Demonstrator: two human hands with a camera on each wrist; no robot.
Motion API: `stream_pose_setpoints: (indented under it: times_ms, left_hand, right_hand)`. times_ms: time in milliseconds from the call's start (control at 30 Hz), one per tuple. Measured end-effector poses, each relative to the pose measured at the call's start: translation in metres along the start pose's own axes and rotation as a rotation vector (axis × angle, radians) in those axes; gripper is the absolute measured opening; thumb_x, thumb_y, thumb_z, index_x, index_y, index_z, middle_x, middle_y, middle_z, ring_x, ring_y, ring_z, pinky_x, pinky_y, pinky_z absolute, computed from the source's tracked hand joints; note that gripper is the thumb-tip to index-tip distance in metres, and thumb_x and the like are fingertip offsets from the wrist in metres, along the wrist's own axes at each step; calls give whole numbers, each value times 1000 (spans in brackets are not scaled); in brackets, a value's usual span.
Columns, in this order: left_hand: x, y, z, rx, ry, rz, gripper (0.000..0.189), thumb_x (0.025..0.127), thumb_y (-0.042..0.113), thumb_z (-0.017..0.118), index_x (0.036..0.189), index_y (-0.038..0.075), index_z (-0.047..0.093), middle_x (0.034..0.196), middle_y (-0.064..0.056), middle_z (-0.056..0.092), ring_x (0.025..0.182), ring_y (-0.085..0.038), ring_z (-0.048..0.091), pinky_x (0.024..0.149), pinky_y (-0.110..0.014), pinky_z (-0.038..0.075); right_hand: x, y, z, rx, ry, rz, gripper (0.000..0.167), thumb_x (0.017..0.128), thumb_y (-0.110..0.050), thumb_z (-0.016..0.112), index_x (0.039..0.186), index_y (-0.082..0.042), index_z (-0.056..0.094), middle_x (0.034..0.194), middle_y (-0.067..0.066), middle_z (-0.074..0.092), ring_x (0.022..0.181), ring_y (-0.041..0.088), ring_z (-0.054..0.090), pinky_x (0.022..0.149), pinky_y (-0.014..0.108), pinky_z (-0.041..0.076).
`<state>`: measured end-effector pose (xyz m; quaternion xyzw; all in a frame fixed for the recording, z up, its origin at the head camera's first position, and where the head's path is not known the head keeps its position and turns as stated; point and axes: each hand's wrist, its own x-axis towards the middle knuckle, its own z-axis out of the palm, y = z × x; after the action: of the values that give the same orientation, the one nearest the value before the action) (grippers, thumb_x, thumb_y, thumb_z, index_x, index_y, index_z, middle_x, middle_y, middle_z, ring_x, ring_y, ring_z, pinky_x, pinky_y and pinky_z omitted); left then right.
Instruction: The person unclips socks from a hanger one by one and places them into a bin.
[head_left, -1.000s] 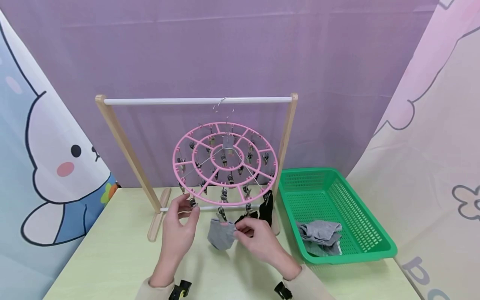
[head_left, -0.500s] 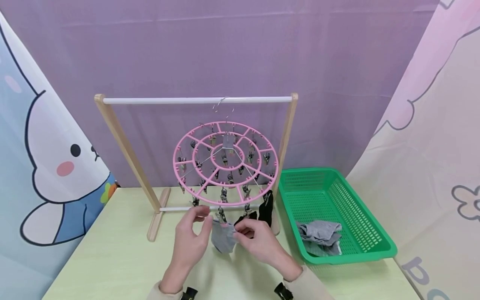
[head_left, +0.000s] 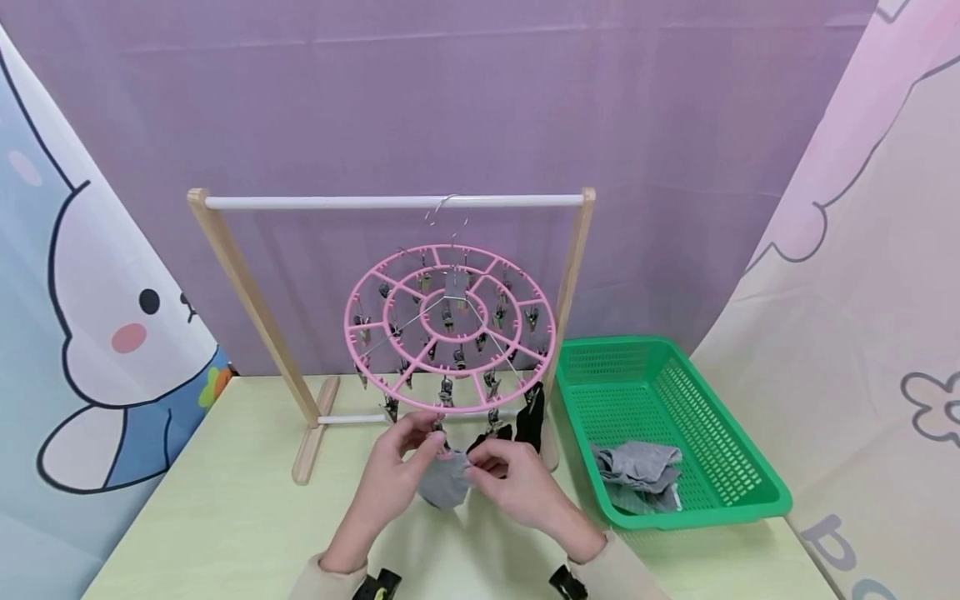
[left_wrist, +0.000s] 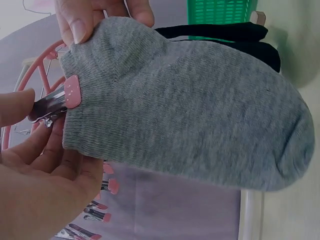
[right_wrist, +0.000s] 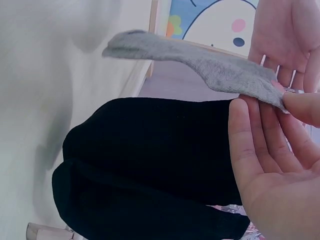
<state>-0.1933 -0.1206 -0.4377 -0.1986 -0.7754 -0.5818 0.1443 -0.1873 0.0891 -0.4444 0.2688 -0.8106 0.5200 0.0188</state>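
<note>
Left hand (head_left: 392,477) pinches the clip (left_wrist: 49,103) on a grey sock (left_wrist: 185,115); right hand (head_left: 521,485) pinches its cuff (left_wrist: 90,122) edge, black socks (right_wrist: 155,145) close beside; the toe (left_wrist: 295,145) hangs free above the desk (head_left: 202,508).

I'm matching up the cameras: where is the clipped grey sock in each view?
Head: grey sock, lower middle, slightly left.
Left wrist: grey sock across the middle, toe rightward.
Right wrist: grey sock in the upper half, toe leftward.
Landmark: black socks, right of it in head, behind in left wrist, below in right wrist.
</note>
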Motion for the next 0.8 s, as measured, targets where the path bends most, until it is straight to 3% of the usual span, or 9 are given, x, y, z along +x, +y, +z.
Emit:
stream_pose_setpoints:
  times_ms: [133,467,800]
  left_hand:
    - [1,0,0,-16,-5,-10,24,95,10,71,117,1,68,101,-4,70,92,-13,65,88,-30,55]
    - [2,3,-1,-11,-27,-47,13,91,10,76,103,12,72,95,2,70,90,-17,66,88,-34,55]
    - [2,5,1,-7,-16,-15,14,89,10,77,101,7,71,93,3,69,88,-15,64,85,-34,54]
  right_hand:
    - [0,-1,-1,20,-1,5,7,95,-8,71,101,-5,73,93,3,72,81,12,67,73,29,60]
    - [4,-3,-1,41,8,5,12,94,-12,73,102,-2,73,93,6,71,82,14,67,74,28,60]
    - [6,1,-1,-13,20,28,6,96,-13,71,99,-8,74,90,-1,72,76,7,65,68,25,56]
